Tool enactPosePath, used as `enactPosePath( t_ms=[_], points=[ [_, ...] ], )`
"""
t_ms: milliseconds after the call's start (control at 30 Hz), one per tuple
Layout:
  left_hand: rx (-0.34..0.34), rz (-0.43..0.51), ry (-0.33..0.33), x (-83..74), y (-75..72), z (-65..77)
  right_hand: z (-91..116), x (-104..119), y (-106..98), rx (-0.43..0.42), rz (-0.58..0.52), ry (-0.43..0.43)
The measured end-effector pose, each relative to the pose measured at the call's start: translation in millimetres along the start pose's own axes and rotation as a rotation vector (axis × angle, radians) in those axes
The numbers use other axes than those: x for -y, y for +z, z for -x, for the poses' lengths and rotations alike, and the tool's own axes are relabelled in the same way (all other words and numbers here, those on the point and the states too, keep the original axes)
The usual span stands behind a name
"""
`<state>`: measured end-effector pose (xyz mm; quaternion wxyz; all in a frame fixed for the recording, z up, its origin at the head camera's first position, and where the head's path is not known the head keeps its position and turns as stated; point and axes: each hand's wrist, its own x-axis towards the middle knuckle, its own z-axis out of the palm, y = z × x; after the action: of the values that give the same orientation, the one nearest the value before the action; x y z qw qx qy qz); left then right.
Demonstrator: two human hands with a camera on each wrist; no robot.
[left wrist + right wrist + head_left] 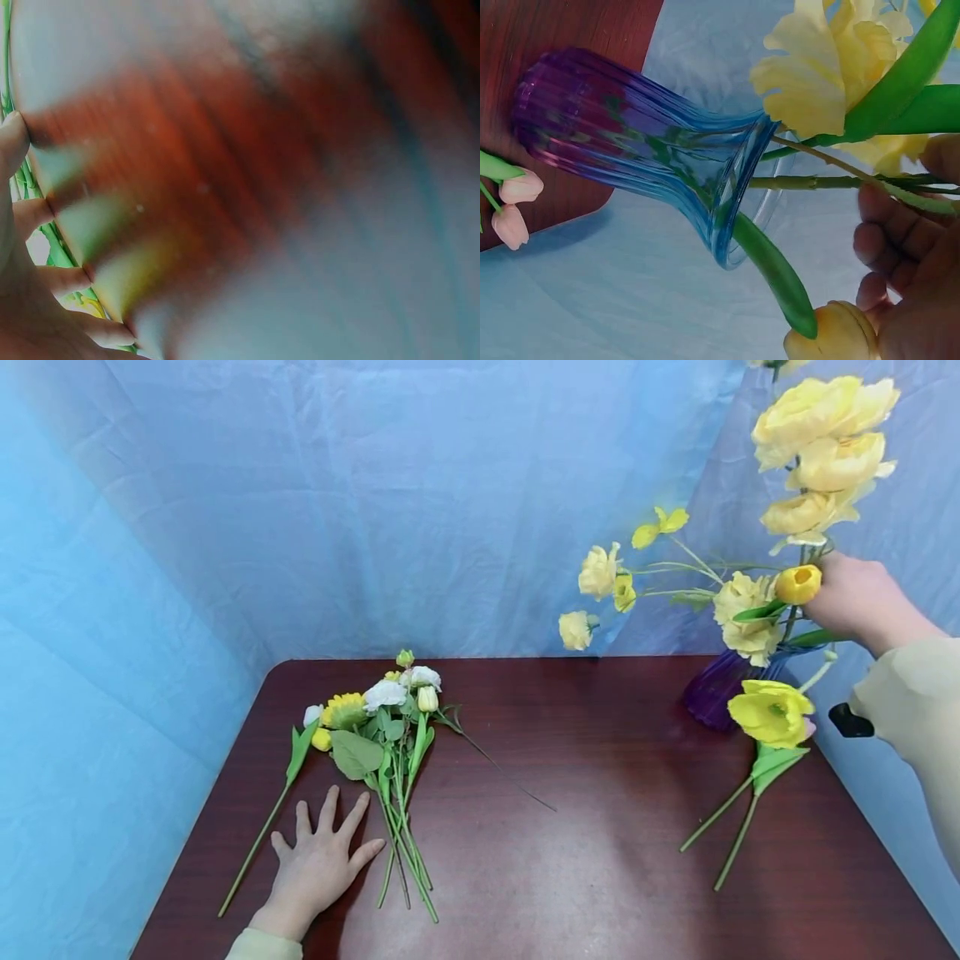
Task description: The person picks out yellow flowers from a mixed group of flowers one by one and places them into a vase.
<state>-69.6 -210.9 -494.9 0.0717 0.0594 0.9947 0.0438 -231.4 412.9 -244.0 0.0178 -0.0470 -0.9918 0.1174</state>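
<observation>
A purple-and-blue ribbed glass vase [708,689] stands at the table's back right, holding several yellow flowers. Just above its rim, my right hand [858,597] grips the stem of a tall, large-petalled yellow flower spray [836,464]. In the right wrist view, curled fingers [900,232] and thumb close on stems outside the vase mouth, and a yellow tulip [829,334] hangs beside the hand. My left hand [318,868] rests palm down on the table with fingers spread, beside a bunch of white and yellow flowers [386,697]. The left wrist view is mostly blurred tabletop.
A single long-stemmed tulip [298,752] lies left of the bunch, and a thin dark stem [502,764] stretches to its right. Pink tulips [521,187] lie by the vase's base. Blue cloth [450,510] hangs behind the dark wooden table [555,877].
</observation>
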Motion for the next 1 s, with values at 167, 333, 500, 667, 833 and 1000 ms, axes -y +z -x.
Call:
enactPosePath(
  t_ms=[167,333,500,667,833,1000],
  points=[
    [-0.003,0.003,-0.001,0.7,1.0,0.1,1,4,-1,-0.049,0.017,0.063],
    [0.004,0.001,-0.005,1.6,0.7,0.0,0,0,-4,-0.012,0.012,0.151],
    [0.016,0.0,-0.009,1.8,-0.4,1.5,-1,-3,-5,0.019,0.002,0.227],
    [0.011,-0.001,-0.007,1.6,0.0,3.0,0,-3,-10,0.035,-0.007,0.298],
    [0.011,0.0,-0.006,3.4,0.2,2.9,4,-2,-12,0.061,-0.017,0.33],
    [0.004,-0.003,-0.005,4.9,1.2,3.2,7,2,-14,0.067,-0.068,0.373]
  ],
)
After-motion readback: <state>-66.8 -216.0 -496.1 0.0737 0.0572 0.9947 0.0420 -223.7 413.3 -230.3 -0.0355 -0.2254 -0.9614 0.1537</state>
